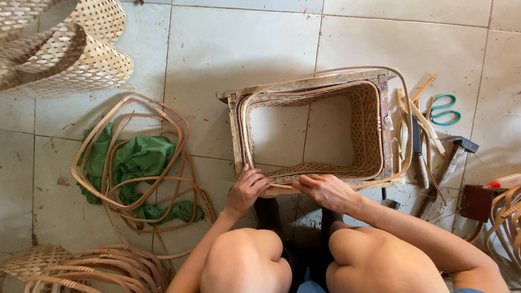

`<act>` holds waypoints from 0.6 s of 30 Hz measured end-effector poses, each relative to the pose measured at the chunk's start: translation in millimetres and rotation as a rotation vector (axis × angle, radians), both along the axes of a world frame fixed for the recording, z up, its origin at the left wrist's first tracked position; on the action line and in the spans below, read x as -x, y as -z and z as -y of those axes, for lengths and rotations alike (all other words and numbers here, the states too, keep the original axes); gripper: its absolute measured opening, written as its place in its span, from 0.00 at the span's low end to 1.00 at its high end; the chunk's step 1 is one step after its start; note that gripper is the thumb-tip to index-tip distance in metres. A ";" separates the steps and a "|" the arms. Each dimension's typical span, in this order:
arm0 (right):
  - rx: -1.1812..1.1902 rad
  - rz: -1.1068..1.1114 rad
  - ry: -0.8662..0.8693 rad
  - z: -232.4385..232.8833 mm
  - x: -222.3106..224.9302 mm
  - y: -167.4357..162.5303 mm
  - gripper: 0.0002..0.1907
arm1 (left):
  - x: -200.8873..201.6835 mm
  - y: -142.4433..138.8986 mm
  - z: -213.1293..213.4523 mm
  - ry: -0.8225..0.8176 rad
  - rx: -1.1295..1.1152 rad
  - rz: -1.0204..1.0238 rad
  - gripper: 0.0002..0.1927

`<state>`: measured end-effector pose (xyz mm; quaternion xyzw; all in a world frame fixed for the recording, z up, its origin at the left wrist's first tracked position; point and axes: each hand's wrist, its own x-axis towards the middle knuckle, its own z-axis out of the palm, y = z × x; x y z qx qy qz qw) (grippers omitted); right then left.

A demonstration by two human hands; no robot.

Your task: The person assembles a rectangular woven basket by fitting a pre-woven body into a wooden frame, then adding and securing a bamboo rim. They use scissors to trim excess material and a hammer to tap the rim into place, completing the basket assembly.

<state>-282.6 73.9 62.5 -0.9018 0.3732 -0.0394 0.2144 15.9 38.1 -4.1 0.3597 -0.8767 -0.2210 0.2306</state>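
The woven sleeve point(369, 130) inside the pale wooden frame point(304, 84) is tan with a tight checker weave, same pattern as the light straw-coloured baskets point(70, 49) up in the corner. There's a bright green cloth point(138, 157) under the tan-brown strip hoops point(130, 152), teal-handled scissors point(445, 110) off to the side, and a hammer point(456, 154) with a dark grey head and brownish handle. The floor tiles point(228, 43) are off-white with grey smudges, and a dark brown block point(476, 202) sits near a white bottle with a red tip point(504, 182).
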 end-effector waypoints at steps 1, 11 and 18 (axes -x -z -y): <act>-0.005 0.017 -0.001 1.1 -0.4 0.5 0.30 | -0.9 0.6 -0.7 -0.007 0.000 -0.004 0.12; -0.295 0.137 -0.091 53.6 10.3 32.8 0.25 | -9.6 8.6 -3.7 0.015 0.108 0.074 0.27; -0.509 0.301 -0.049 63.5 11.0 52.4 0.20 | -12.3 21.3 -7.9 0.000 0.238 0.303 0.29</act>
